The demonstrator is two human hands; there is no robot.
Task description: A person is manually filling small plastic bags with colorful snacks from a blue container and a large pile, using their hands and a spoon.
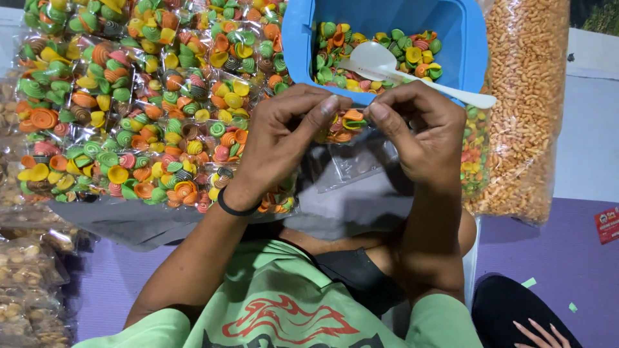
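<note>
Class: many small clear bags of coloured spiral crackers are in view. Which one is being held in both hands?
The small clear bag pinched between the left hand and right hand, just below the blue tub; the others lie stacked at the left.

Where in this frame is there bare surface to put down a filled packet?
Bare patches: the purple mat right of the tall snack bag, and the pale floor above it. Crowded: the packets fill the left, the blue tub sits above both hands, left hand and right hand, which pinch a clear bag.
</note>
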